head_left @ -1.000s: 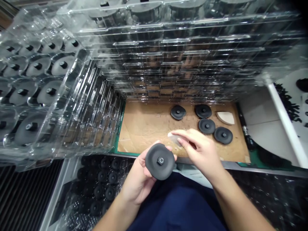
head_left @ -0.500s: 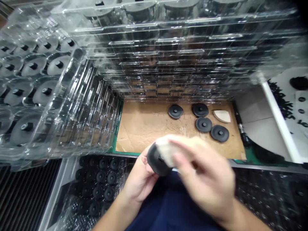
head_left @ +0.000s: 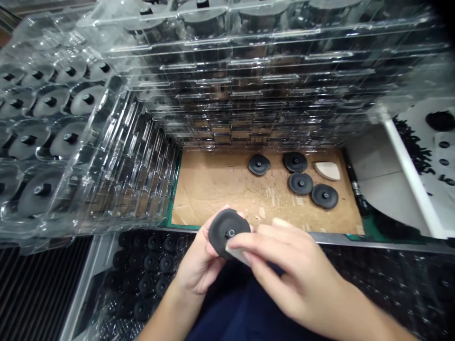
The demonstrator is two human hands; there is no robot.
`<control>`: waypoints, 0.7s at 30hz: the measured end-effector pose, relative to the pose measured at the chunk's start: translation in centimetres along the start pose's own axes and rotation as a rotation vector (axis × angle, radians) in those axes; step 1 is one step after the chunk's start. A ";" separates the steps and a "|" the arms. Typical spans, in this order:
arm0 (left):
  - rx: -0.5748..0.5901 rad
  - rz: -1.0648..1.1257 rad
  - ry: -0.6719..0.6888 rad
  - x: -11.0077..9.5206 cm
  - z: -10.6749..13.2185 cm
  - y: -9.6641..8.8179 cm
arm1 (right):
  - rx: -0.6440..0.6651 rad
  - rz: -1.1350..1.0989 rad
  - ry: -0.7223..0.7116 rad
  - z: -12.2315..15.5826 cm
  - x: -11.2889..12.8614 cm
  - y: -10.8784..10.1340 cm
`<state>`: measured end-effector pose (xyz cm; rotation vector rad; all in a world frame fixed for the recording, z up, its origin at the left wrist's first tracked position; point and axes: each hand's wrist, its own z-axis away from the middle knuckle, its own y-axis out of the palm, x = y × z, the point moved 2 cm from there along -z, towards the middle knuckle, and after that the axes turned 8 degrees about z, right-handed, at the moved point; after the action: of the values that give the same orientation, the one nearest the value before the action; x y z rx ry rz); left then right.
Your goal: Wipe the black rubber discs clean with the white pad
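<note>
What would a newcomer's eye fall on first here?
The stack of clear plastic trays fills the top and left, holding black discs. At bottom centre, the left hand holds a black disc while the right hand presses a pale piece to it. Four more discs lie on cardboard beyond.

Many clear plastic trays point(head_left: 245, 80) stand in tall stacks behind a brown cardboard sheet point(head_left: 209, 189), and four round black rubber discs point(head_left: 300, 183) lie on this sheet beside one cream curved piece point(head_left: 327, 171).

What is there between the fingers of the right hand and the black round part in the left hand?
A pale flat piece held by the right hand's fingers against the black round part in the left hand; head view.
</note>
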<state>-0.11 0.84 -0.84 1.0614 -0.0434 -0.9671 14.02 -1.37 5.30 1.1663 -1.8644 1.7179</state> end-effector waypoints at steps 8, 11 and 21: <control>0.043 0.034 -0.051 0.5 0.1 0.7 | -0.142 0.187 -0.213 -2.0 -1.7 -0.9; 0.127 0.091 -0.092 0.5 0.4 0.7 | -0.176 0.018 0.034 -2.0 -4.5 -0.4; 0.036 0.073 -0.117 0.5 0.1 0.6 | 0.095 -0.106 0.518 5.8 -9.0 5.0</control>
<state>0.57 0.51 -0.51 1.0284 -0.1948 -0.9645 17.17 -4.22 -5.68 0.7366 -1.3981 1.8441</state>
